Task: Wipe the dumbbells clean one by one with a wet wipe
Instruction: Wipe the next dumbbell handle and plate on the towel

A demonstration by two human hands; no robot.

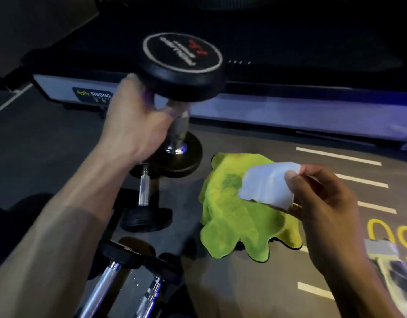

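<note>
From the head view, the left hand (138, 125) has its grip closed round the chrome handle of a black dumbbell (182, 65), fingers curled just under the upper head, and holds it nearly upright — the round end plate with its white ring and lettering tilts toward the camera, and the lower head sits just above the dark floor (49, 145). To the right of that grip and nearer the camera, the right hand (321, 203) pinches a pale wet wipe (266, 184) between thumb and fingers, the sheet spread flat and lifted over a crumpled green cloth (239, 221) that lies on the floor. Below the left grip, a small dumbbell (144, 198) lies on the floor beside the forearm, and two more dumbbells (129, 271) with chrome handles lie nearer still — their far ends are cut off by the frame edge. Beyond the raised dumbbell stands a low dark machine (289, 65).
</note>
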